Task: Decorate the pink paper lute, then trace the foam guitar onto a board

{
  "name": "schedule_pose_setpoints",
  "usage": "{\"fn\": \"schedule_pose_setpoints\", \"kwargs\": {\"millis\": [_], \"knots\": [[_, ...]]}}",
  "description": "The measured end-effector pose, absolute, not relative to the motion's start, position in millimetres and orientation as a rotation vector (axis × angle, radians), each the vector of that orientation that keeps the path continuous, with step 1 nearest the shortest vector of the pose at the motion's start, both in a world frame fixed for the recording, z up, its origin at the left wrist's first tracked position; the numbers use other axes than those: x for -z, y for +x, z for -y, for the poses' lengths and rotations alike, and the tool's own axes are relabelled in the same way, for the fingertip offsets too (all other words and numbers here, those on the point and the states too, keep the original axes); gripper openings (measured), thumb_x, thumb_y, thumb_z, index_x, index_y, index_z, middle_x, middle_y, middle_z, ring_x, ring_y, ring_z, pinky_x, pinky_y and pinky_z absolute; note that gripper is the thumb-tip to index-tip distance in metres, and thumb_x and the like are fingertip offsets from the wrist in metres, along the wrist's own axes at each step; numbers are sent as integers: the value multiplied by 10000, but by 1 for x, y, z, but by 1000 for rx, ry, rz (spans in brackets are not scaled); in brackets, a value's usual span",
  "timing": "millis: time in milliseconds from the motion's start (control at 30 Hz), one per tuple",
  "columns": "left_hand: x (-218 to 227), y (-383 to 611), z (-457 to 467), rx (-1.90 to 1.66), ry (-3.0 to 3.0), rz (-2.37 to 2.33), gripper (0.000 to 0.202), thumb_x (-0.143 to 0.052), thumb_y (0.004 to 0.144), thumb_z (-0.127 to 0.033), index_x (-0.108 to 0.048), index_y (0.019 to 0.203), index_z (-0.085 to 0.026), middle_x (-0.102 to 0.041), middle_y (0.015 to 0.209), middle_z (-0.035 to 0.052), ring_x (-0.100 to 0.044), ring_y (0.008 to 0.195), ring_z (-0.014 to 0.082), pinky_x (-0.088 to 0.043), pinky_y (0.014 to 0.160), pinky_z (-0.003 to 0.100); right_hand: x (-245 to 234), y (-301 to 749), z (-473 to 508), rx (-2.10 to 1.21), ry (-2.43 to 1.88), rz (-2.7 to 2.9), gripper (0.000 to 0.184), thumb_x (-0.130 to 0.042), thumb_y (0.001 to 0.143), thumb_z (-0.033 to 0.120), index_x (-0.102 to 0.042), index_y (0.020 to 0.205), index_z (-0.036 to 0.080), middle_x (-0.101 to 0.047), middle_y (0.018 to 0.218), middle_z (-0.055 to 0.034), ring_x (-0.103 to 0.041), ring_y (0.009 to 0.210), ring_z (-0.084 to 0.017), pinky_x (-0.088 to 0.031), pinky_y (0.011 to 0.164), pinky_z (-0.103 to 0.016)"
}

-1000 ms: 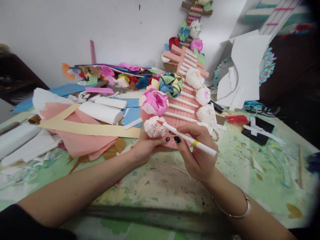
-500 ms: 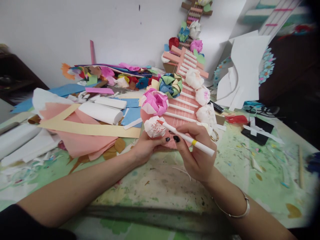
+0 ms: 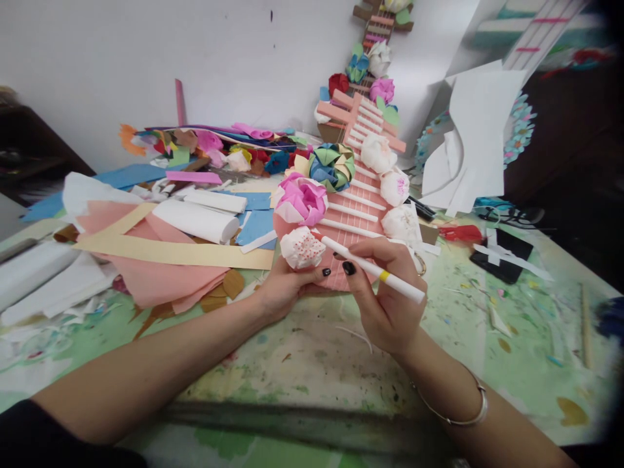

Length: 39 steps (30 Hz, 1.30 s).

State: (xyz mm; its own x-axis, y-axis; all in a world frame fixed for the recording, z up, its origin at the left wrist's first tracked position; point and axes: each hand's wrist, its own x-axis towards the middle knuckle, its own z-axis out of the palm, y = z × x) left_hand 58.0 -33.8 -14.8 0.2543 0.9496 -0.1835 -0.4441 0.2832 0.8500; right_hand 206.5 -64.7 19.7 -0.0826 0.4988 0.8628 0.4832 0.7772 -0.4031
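Observation:
My right hand [image 3: 390,286] is closed around a white marker [image 3: 375,270] with a yellow band and a red tip. The tip is at the right edge of a white paper flower [image 3: 301,248] covered in small red dots. My left hand [image 3: 288,286] grips the lower left edge of a pink guitar-shaped craft piece [image 3: 348,218], its thumb lying on the front just below the dotted flower; the other fingers are hidden. Further up the pink piece sit a magenta-and-white paper flower [image 3: 302,199], a blue-green one [image 3: 332,167] and several white ones along the right side.
Pink paper sheets [image 3: 146,266], cream strips [image 3: 185,252] and white paper rolls [image 3: 195,220] cover the left. A flowered brown guitar craft [image 3: 363,78] leans on the wall behind. At right lie red scissors handles [image 3: 461,233], a black phone-like slab [image 3: 511,257] and white cut paper [image 3: 487,130].
My right hand and the marker have shifted slightly right, and the tip has moved from over the dotted flower to its right edge. My left hand stays in place.

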Motion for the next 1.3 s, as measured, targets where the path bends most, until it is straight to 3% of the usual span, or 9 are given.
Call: {"fn": "schedule_pose_setpoints", "kwargs": {"millis": [267,667,900,1067,1300], "knots": [[14,59,33,-1089,732,-826,493,-818,564,-107,-596,1000,-166,-683,914,60,-661,788,217,-586,700,414,-18,208,64,-21,-877,1672,135,-573,842,150,-563,968,196,-609,853,-10,-587,747,-135,-475,669,-304],[14,58,33,-1078,758,-830,443,-814,558,-105,-600,942,-157,-677,912,71,-663,873,268,-576,722,457,-17,207,61,-52,-833,1743,148,-551,859,145,-548,996,201,-610,870,-6,-568,758,-127,-470,680,-302],[14,59,33,-1110,738,-831,479,-816,561,-99,-581,973,-163,-668,863,41,-651,752,191,-584,701,415,-17,209,63,-75,-872,1687,143,-572,846,152,-553,982,193,-606,863,-8,-578,748,-130,-468,679,-305],[15,58,33,-1110,742,-815,479,-821,546,-102,-573,951,-162,-632,779,9,-644,720,189,-587,679,427,-18,208,61,-32,-876,1708,121,-555,856,155,-556,968,200,-607,851,-6,-561,765,-133,-464,680,-297],[14,59,33,-1114,746,-829,496,-814,566,-99,-571,994,-161,-670,886,48,-658,783,208,-588,709,430,-19,209,63,-24,-860,1645,113,-560,850,158,-557,956,196,-590,835,-6,-559,739,-125,-460,661,-288]]}}
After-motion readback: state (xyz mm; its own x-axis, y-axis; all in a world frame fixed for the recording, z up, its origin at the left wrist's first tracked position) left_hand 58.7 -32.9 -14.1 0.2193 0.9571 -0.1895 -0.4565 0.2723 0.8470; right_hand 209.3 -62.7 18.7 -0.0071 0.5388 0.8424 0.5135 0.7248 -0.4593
